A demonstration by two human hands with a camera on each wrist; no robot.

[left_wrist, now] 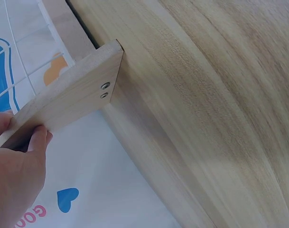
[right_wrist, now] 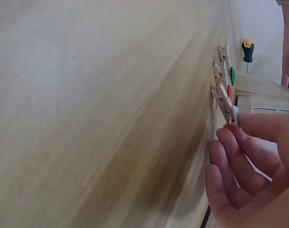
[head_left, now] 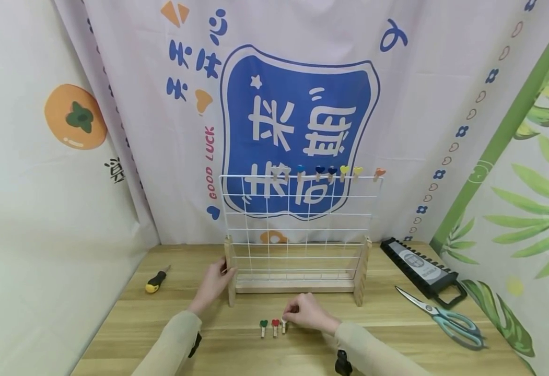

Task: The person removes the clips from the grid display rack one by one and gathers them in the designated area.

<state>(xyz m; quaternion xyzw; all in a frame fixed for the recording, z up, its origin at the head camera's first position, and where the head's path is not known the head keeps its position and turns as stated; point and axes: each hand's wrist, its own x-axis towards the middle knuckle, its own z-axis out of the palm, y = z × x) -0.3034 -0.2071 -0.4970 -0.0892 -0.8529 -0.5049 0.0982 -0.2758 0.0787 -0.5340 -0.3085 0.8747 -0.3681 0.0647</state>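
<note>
A white wire-grid rack with a wooden base [head_left: 295,286] stands at the middle of the table. My left hand [head_left: 215,281] grips the rack's left wooden upright [left_wrist: 73,90], thumb and fingers on either side of it. In front of the rack, my right hand [head_left: 311,312] pinches the heart end of a small wooden clothespin with a white heart [right_wrist: 223,105]. Beside it on the table lie a clothespin with a red heart [head_left: 275,325] and another with a green heart [head_left: 263,326]. Several heart clothespins, including a blue one [head_left: 300,170], sit along the grid's top wire.
A yellow-and-black screwdriver [head_left: 154,282] lies on the left of the table. Scissors with teal handles [head_left: 458,328] and a black toothed holder with a grey label [head_left: 420,269] lie on the right. A printed curtain [head_left: 298,31] hangs behind the rack.
</note>
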